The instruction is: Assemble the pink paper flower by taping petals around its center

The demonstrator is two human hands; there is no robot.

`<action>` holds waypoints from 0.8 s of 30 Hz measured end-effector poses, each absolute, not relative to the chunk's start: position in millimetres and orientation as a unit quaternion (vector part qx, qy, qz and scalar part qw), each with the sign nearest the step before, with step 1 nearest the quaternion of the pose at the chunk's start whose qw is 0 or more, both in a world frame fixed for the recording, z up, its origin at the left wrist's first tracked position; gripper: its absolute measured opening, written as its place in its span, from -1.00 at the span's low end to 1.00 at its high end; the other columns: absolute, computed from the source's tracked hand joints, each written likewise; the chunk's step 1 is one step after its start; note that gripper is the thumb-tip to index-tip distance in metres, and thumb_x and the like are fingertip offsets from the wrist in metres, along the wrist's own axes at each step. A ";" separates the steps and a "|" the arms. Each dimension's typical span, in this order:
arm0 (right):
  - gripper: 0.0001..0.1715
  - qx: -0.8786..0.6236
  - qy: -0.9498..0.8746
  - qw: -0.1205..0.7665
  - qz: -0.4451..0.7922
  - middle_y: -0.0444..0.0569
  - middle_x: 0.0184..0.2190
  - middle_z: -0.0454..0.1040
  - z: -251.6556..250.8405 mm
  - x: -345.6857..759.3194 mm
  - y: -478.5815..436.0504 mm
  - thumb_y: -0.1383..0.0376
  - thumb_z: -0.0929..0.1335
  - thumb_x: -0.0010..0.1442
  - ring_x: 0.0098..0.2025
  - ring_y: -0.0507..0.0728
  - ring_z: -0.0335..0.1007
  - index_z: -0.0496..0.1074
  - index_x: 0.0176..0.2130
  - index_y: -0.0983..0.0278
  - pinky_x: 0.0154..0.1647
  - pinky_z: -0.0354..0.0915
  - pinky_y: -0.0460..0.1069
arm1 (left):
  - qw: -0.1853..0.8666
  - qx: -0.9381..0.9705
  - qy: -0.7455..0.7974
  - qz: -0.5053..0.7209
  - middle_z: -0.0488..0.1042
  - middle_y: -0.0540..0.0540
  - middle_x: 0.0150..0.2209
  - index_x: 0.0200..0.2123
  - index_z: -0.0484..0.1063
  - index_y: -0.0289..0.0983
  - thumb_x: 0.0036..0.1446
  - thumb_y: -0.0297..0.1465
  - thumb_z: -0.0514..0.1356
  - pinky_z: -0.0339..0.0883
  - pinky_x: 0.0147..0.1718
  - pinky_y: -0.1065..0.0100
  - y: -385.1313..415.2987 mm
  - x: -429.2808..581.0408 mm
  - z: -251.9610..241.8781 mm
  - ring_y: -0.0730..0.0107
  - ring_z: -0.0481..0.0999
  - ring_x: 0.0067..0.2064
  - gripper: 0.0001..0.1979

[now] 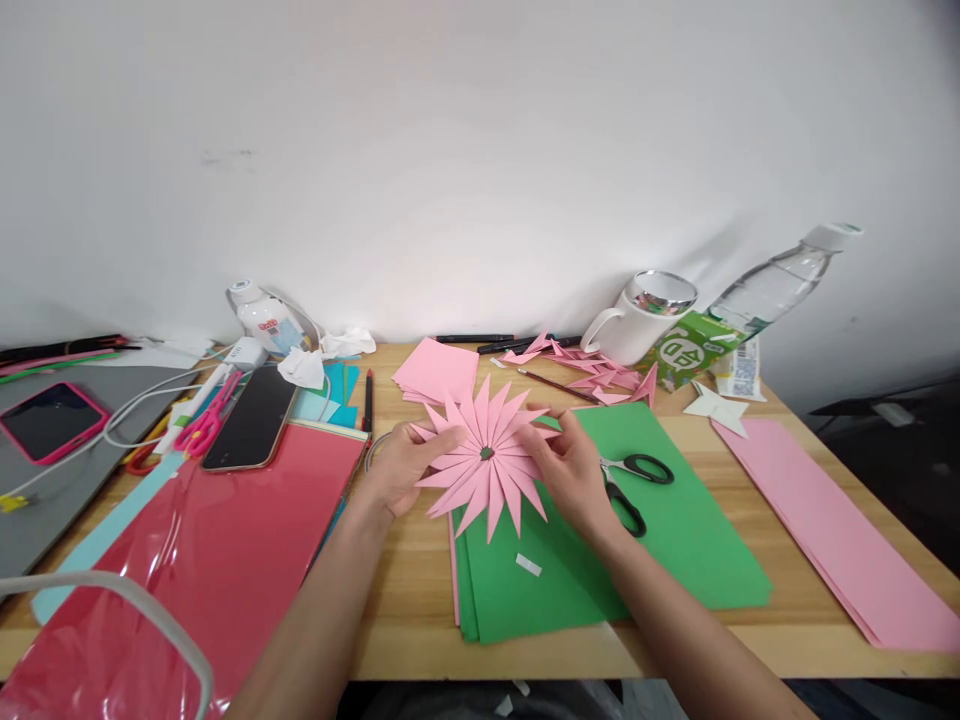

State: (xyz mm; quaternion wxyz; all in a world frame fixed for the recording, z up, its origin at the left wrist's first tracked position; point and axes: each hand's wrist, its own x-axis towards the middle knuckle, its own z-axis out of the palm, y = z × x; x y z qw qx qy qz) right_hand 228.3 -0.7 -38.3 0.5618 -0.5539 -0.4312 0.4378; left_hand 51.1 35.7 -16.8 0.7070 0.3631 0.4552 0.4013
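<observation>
A pink paper flower [487,455] made of several pointed folded petals lies over the green paper sheets [675,530] on the wooden table. My left hand [401,465] grips its left petals, with the thumb on top. My right hand [570,465] pinches the petals on its right side. Black-handled scissors [634,480] lie on the green paper just right of my right hand. A small white strip [528,565] lies on the green paper below the flower.
A red plastic sleeve of paper [210,560] with a phone [251,420] on it is at left. Pink scissors [206,420], a pink-cased phone [49,420], pink squares [439,370], folded pink petals [592,370], a white mug [637,315], a water bottle [772,285] and pink strips [840,530] surround the work area.
</observation>
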 end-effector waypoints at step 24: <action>-0.44 -0.519 -0.562 0.579 0.283 0.05 0.00 0.27 -52.0 224.6 -5.6 0.22 0.42 0.01 -0.15 0.12 0.36 0.28 0.01 0.16 -0.23 0.46 0.02 | 0.705 0.321 0.412 0.480 0.56 -0.15 -0.43 -0.40 0.54 -0.39 -0.33 -0.37 0.42 0.37 -0.35 0.35 37.8 60.5 -21.5 0.33 0.51 -0.38 -0.67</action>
